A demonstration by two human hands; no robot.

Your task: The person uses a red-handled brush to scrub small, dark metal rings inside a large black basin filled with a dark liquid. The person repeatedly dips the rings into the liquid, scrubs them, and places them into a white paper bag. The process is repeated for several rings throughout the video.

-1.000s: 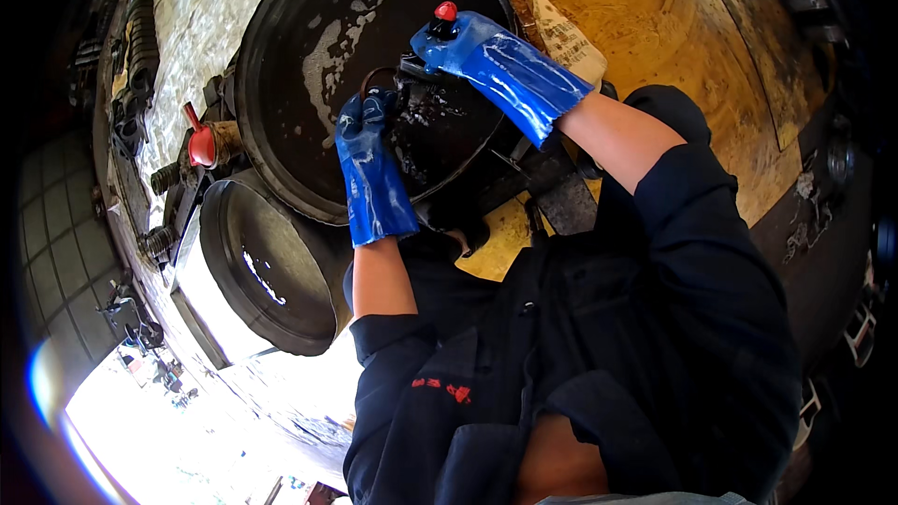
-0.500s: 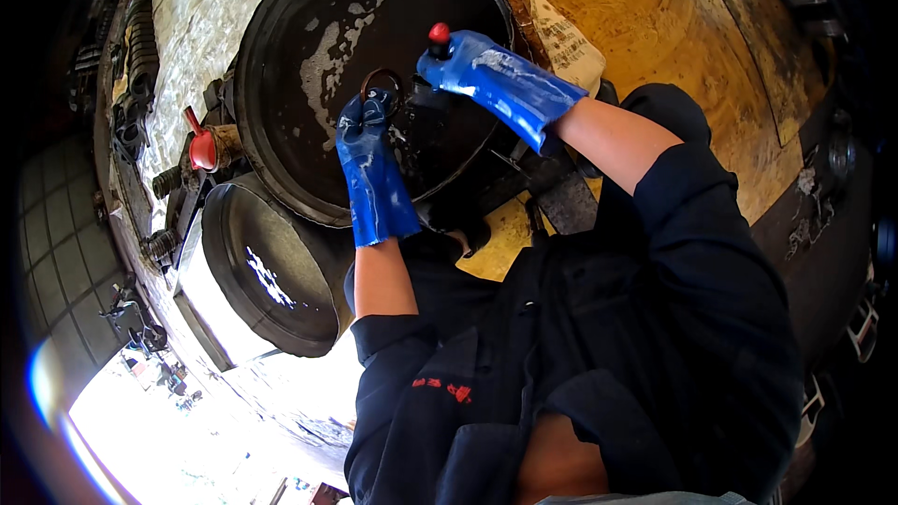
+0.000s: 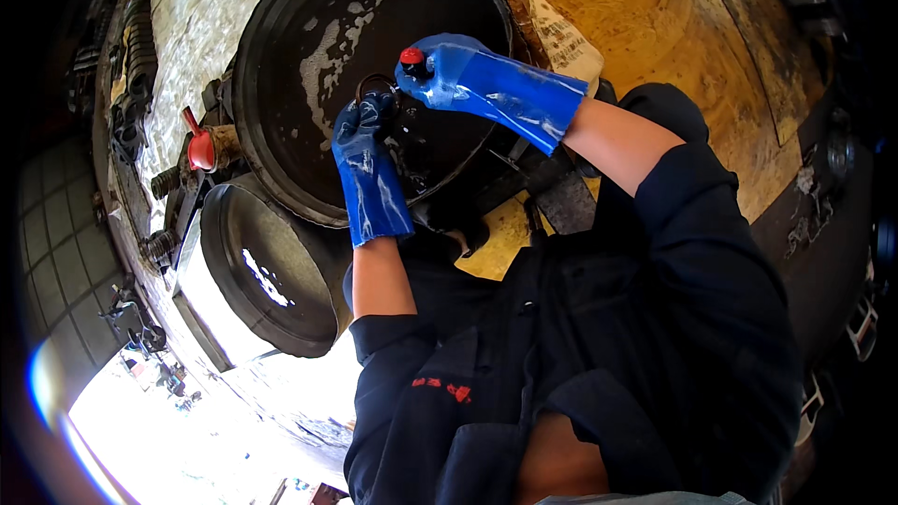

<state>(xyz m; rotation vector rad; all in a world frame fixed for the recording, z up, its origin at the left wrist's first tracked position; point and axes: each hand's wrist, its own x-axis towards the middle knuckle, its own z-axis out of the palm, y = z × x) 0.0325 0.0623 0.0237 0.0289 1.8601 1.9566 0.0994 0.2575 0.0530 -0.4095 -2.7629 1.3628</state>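
Both my hands wear long blue rubber gloves and work over a large round black basin (image 3: 245, 122) of dark liquid with patches of white foam. My left hand (image 3: 367, 164) is closed on a thin dark ring (image 3: 360, 87), held up above the liquid. Just to its right, my right hand (image 3: 454, 75) wraps around the handle of a red-tipped tool (image 3: 412, 56), its red end pointing up. The tool's working end is hidden by the glove and the ring, so its kind cannot be made out. The two gloves are almost touching.
Left of the large basin, a smaller round pan (image 3: 318, 313) holds shiny liquid. A red scoop (image 3: 200, 150) rests between them. Dark ribbed metal parts (image 3: 140, 56) line the far left. A white sack (image 3: 566, 51) and a stained yellow-brown board (image 3: 645, 28) lie to the right.
My right hand has moved left and slightly down with the red-tipped tool, up against the ring. My left hand has shifted a little left, still holding the ring.
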